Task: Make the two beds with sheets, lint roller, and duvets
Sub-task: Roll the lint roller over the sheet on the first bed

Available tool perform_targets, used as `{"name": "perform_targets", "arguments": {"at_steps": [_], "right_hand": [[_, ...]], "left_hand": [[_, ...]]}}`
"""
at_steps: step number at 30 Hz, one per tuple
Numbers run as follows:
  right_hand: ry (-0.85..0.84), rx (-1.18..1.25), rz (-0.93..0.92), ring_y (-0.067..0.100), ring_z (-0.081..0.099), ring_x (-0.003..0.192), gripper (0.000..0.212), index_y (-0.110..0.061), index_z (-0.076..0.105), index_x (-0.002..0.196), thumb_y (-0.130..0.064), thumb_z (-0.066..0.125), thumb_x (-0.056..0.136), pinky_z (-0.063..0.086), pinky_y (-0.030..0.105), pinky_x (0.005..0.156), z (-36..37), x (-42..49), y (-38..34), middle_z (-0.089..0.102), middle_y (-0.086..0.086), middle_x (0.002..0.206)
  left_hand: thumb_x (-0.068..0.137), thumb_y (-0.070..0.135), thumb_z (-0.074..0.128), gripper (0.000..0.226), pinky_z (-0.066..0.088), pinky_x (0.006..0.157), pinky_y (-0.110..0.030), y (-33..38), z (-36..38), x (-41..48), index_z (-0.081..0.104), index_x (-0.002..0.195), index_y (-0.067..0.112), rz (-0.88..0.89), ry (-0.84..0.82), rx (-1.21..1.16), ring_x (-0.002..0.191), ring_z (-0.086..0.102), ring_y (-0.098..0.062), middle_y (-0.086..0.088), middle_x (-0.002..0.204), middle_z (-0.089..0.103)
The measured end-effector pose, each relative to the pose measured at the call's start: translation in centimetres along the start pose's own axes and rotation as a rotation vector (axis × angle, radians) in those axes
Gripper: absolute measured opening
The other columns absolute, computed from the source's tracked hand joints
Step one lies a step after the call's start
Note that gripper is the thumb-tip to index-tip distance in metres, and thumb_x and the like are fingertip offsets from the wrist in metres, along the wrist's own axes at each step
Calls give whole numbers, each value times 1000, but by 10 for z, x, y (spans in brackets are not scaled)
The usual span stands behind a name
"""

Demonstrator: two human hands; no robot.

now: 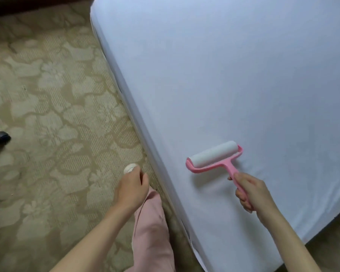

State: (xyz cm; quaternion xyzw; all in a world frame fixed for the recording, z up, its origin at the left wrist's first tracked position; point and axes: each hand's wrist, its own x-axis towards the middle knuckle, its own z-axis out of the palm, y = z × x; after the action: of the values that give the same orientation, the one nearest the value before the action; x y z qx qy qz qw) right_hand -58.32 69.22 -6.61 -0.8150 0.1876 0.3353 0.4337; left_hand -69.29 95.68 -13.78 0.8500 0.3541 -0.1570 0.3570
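We see our right hand (249, 190) closed around the pink handle of the lint roller (215, 157), the fingers (243, 201) curled under the handle near its lower end and the thumb laid along its top. The roller's white cylinder sits in its pink frame and lies against the white sheet (234, 75), near the bed's near edge and tilted so that its right end points up and away from us. The sheet is pulled smooth and flat over the mattress, wrapping down over the rounded side that faces the floor. Our left hand (133, 186) hangs out over the patterned carpet (47, 107), just beside the bed's edge, with its fingers drawn in around a small white round object (130, 168); only the rim of that object shows past the knuckles, so we cannot tell what it is. Below that hand is our pink trouser leg (151, 232), close against the side of the bed. At the far left edge a dark object (1, 136) rests on the carpet, well apart from both hands.
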Motion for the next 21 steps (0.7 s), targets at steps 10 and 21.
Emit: {"name": "perform_targets", "arguments": {"at_steps": [10,21], "right_hand": [[19,-1,-23,14,34,36,25,-15,60,84,-36,49,93,28,20,37,123,139,-168,45,3,53],[-18,8,-120,18,42,43,26,-15,53,82,-38,43,91,34,21,43,208,311,-439,50,2,60]], "left_hand": [[92,21,47,25,32,53,-31,33,-101,168,42,68,16,35,14,43,62,49,-19,-1,66,53],[92,21,46,25,30,55,-31,123,-217,374,41,68,16,143,45,181,62,49,-22,1,64,50]]}}
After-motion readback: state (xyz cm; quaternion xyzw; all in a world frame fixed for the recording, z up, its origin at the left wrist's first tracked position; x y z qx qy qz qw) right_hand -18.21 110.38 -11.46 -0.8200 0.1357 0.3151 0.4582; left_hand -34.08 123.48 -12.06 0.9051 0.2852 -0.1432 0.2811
